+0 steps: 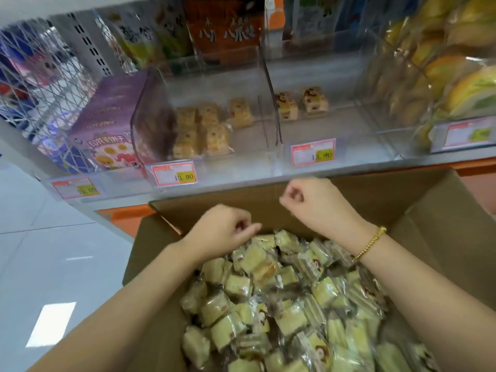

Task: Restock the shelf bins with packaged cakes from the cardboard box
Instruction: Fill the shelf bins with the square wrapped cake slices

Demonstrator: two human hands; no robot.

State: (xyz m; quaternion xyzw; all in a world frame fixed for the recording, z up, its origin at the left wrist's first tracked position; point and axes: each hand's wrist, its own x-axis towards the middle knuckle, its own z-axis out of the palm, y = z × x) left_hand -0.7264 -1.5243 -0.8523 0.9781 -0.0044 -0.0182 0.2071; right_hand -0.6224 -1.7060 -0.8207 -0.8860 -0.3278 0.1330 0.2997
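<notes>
An open cardboard box sits below the shelf, filled with several pale yellow packaged cakes. My left hand hovers over the far end of the pile, its fingers curled with nothing visible in them. My right hand, a gold bracelet on its wrist, is higher, near the box's back wall and just under the shelf edge, fingers curled in and empty. On the shelf, a clear left bin holds several cakes at its back. The clear middle bin holds two cakes.
A purple boxed snack stands left of the bins beside a wire mesh panel. A right bin is packed with yellow breads. Price tags line the shelf edge. Taller packages stand behind. Tiled floor lies to the left.
</notes>
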